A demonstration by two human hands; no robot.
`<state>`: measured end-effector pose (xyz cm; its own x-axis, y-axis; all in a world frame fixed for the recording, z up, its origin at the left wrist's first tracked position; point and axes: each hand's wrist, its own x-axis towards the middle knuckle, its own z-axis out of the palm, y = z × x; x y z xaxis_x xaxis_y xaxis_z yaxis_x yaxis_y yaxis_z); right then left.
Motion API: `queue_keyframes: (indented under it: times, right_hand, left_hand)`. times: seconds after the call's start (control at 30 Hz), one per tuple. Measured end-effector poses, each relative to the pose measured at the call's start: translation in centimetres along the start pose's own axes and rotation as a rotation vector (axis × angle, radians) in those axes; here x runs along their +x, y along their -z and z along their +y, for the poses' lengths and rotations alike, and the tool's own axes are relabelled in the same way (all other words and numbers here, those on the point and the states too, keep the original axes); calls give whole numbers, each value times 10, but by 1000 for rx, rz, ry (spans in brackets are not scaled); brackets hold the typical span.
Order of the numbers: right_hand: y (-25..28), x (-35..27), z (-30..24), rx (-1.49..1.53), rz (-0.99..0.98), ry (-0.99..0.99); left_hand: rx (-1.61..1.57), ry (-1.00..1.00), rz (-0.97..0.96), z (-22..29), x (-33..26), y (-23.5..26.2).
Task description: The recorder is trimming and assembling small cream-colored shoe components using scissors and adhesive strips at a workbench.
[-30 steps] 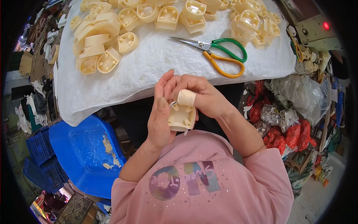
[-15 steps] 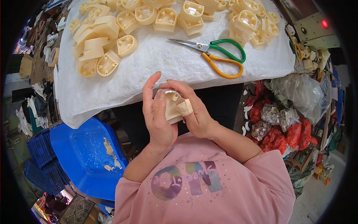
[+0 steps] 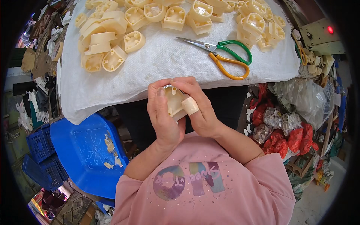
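Observation:
Close in front of my chest, at the near edge of the cloth, both hands grip one cream plastic housing (image 3: 174,102). It is a hollow, arch-shaped shell with small posts inside and a shiny strip along its curved rim. My left hand (image 3: 163,112) wraps its left side, thumb on the face. My right hand (image 3: 202,110) holds the other side, its thumb wrapped in pale tape (image 3: 190,106). The fingertips of both hands meet over the top of the shell. Beyond them on the cloth lie scissors (image 3: 213,48) with one green and one orange handle, blades parted slightly.
A white woven cloth (image 3: 157,63) covers the table. Piles of similar cream housings (image 3: 174,18) line its far side. At lower left sits a blue plastic chair (image 3: 82,150) with scraps on it. Red and clear plastic bags (image 3: 277,135) lie at right, near a box with a red light (image 3: 318,35).
My left fingers, raised before, have folded over the top of the housing and now meet the right fingers. The view has shifted slightly, moving the table things a little to the right.

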<state>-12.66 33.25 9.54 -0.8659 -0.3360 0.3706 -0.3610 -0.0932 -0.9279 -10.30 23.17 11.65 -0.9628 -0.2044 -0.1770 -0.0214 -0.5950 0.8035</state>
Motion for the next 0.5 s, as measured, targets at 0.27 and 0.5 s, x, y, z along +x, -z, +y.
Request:
queue_keyframes:
  times: [0.27, 0.5]
  right_hand:
    - [6, 3, 5, 270, -51, -271]
    - [20, 3, 4, 466, -115, -521]
  left_hand:
    - [-122, 111, -22, 2, 5, 4]
    - [-386, 237, -217, 9, 9, 16]
